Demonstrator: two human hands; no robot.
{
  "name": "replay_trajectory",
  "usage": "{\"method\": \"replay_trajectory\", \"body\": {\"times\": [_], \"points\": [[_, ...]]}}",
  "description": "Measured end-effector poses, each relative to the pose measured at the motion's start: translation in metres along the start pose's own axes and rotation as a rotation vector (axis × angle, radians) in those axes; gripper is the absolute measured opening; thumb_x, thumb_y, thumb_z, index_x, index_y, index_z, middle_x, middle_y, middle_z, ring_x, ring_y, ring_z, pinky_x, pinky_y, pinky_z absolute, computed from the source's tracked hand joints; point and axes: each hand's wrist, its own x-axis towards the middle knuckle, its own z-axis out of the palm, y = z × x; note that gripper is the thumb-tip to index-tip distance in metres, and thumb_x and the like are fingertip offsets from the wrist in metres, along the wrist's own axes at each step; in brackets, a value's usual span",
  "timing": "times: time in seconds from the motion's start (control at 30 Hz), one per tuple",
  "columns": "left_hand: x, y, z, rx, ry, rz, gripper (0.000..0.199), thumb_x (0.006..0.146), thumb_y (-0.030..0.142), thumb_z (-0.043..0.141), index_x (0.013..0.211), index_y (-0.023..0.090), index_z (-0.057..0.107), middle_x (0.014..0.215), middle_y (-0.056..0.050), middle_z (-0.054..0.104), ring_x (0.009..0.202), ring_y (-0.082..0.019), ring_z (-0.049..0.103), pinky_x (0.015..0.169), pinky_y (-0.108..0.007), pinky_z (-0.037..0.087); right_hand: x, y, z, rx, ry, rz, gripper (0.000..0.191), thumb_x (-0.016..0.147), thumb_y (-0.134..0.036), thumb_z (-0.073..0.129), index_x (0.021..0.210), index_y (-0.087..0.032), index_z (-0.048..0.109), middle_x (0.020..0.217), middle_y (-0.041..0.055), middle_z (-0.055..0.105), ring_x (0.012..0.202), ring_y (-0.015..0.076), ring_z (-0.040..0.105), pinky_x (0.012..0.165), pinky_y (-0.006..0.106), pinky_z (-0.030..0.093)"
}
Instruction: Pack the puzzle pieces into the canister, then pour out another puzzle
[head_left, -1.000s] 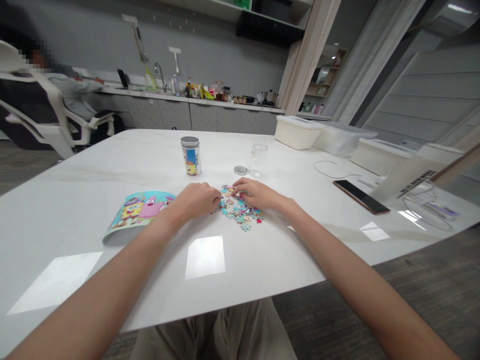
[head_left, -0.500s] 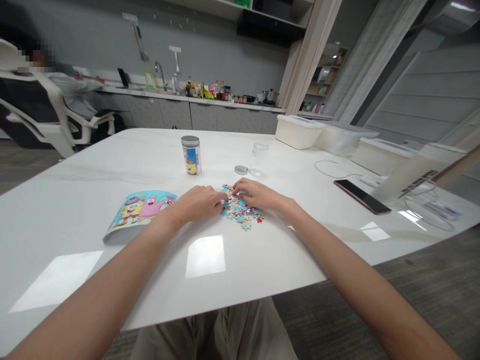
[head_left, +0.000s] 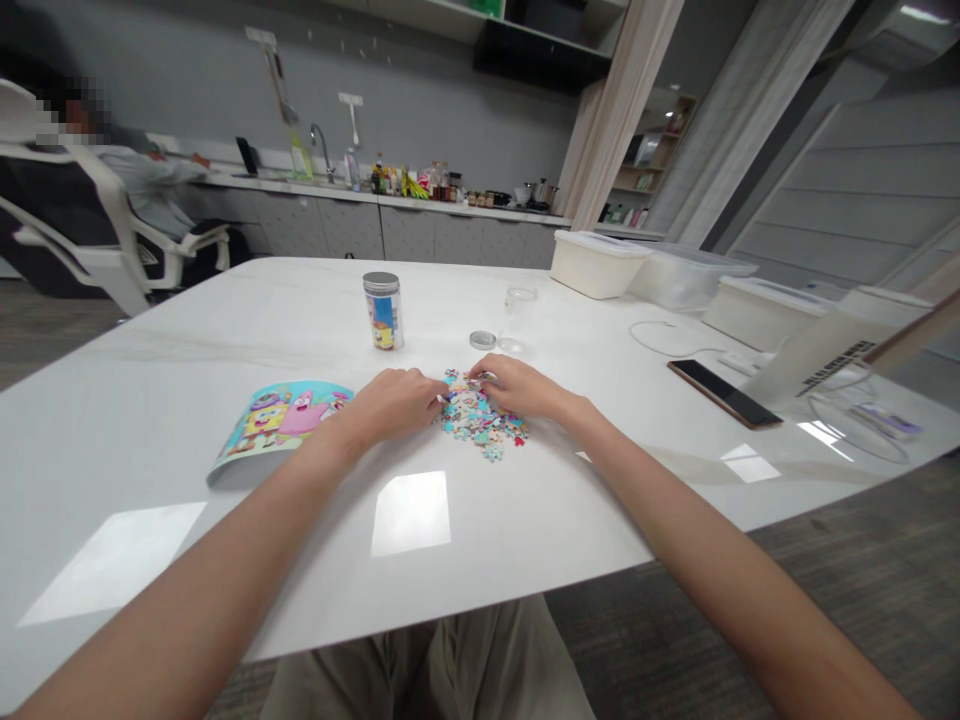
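A pile of small colourful puzzle pieces lies on the white table. My left hand rests at the pile's left edge, its fingers curled together; whatever they pinch is too small to name. On the upper right of the pile is my right hand, with bent fingers touching the pieces. A curved cartoon picture sheet lies left of my left hand, partly behind my forearm. Beyond the pile stand a closed jar with a cartoon label, a loose metal lid and a clear open jar.
At the right are a phone, a white cable, a tilted white bag and plastic boxes. A person sits in an office chair at the back left. Behind the table runs a kitchen counter with bottles.
My left hand has shifted slightly to the left. The fingers of my right hand have moved a little at the top of the pile.
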Motion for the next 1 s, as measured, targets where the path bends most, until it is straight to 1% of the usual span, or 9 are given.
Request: {"method": "replay_trajectory", "body": {"times": [0.17, 0.27, 0.37, 0.57, 0.67, 0.77, 0.83, 0.93, 1.0], "points": [[0.0011, -0.0017, 0.002, 0.0, 0.021, -0.026, 0.034, 0.089, 0.026, 0.037, 0.096, 0.022, 0.071, 0.081, -0.011, 0.072, 0.077, -0.025, 0.068, 0.067, -0.032, 0.044, 0.0005, -0.0005, -0.0004, -0.025, 0.014, -0.006, 0.029, 0.084, -0.006, 0.048, 0.107, -0.014, 0.065, 0.104, 0.0097, 0.067, 0.099, 0.0193, 0.059, 0.092, 0.036, 0.046], [0.0013, -0.0018, 0.0014, -0.006, 0.022, -0.054, 0.034, 0.089, 0.027, 0.037, 0.092, 0.022, 0.071, 0.078, -0.01, 0.071, 0.074, -0.024, 0.067, 0.064, -0.031, 0.043, 0.001, -0.0008, -0.001, -0.043, 0.016, 0.016, 0.029, 0.085, -0.006, 0.048, 0.104, -0.014, 0.069, 0.103, 0.0101, 0.066, 0.098, 0.0192, 0.06, 0.092, 0.036, 0.046], [0.0004, -0.0007, -0.0007, 0.004, 0.024, -0.024, 0.035, 0.089, 0.025, 0.036, 0.088, 0.021, 0.071, 0.075, -0.01, 0.071, 0.073, -0.023, 0.066, 0.063, -0.03, 0.042, 0.0013, -0.0004, -0.0012, -0.039, -0.001, 0.024, 0.031, 0.084, -0.005, 0.048, 0.101, -0.015, 0.071, 0.104, 0.0099, 0.065, 0.096, 0.0183, 0.06, 0.092, 0.035, 0.047], [-0.0009, 0.0014, -0.0009, 0.005, 0.017, 0.067, 0.034, 0.086, 0.021, 0.038, 0.096, 0.023, 0.07, 0.073, -0.008, 0.07, 0.07, -0.021, 0.066, 0.062, -0.028, 0.042, 0.0008, 0.0006, -0.0005, -0.026, -0.042, -0.015, 0.036, 0.082, -0.002, 0.048, 0.109, -0.014, 0.068, 0.11, 0.0107, 0.064, 0.104, 0.0194, 0.059, 0.097, 0.037, 0.045], [-0.0006, 0.0012, 0.002, -0.023, 0.018, 0.08, 0.035, 0.086, 0.02, 0.039, 0.102, 0.024, 0.069, 0.073, -0.007, 0.07, 0.072, -0.021, 0.067, 0.066, -0.028, 0.044, 0.0, 0.0009, 0.0003, -0.022, -0.037, -0.033, 0.037, 0.082, -0.004, 0.049, 0.113, -0.015, 0.066, 0.111, 0.0108, 0.062, 0.105, 0.0198, 0.058, 0.097, 0.038, 0.045], [-0.0001, 0.0005, 0.0041, -0.038, 0.025, 0.036, 0.037, 0.088, 0.023, 0.039, 0.113, 0.024, 0.066, 0.079, -0.008, 0.072, 0.077, -0.022, 0.068, 0.07, -0.03, 0.045, -0.0004, 0.0012, 0.0007, -0.019, -0.031, -0.047, 0.038, 0.082, -0.004, 0.049, 0.115, -0.015, 0.065, 0.112, 0.011, 0.062, 0.106, 0.0201, 0.057, 0.097, 0.038, 0.045], [0.0004, -0.0003, 0.0048, -0.042, 0.006, 0.007, 0.038, 0.089, 0.026, 0.039, 0.116, 0.025, 0.065, 0.084, -0.009, 0.072, 0.081, -0.023, 0.068, 0.072, -0.031, 0.046, -0.0002, 0.0014, 0.0006, -0.012, -0.047, -0.069, 0.038, 0.083, -0.005, 0.05, 0.116, -0.016, 0.064, 0.115, 0.0111, 0.062, 0.109, 0.0208, 0.057, 0.098, 0.04, 0.045], [0.0018, -0.0022, 0.006, -0.045, -0.02, -0.038, 0.037, 0.09, 0.03, 0.039, 0.113, 0.026, 0.067, 0.088, -0.01, 0.072, 0.084, -0.024, 0.068, 0.074, -0.031, 0.046, 0.0, 0.0015, 0.0002, -0.002, -0.073, -0.087, 0.036, 0.084, -0.006, 0.049, 0.115, -0.017, 0.064, 0.121, 0.0107, 0.062, 0.114, 0.021, 0.056, 0.102, 0.041, 0.043], [0.0027, -0.0037, 0.0071, -0.045, -0.014, -0.081, 0.036, 0.09, 0.031, 0.039, 0.112, 0.026, 0.068, 0.089, -0.01, 0.072, 0.085, -0.024, 0.068, 0.074, -0.032, 0.046, 0.0, 0.0013, -0.0002, -0.011, -0.074, -0.081, 0.036, 0.084, -0.007, 0.049, 0.115, -0.017, 0.065, 0.121, 0.0108, 0.062, 0.114, 0.0209, 0.056, 0.102, 0.04, 0.043]]}}
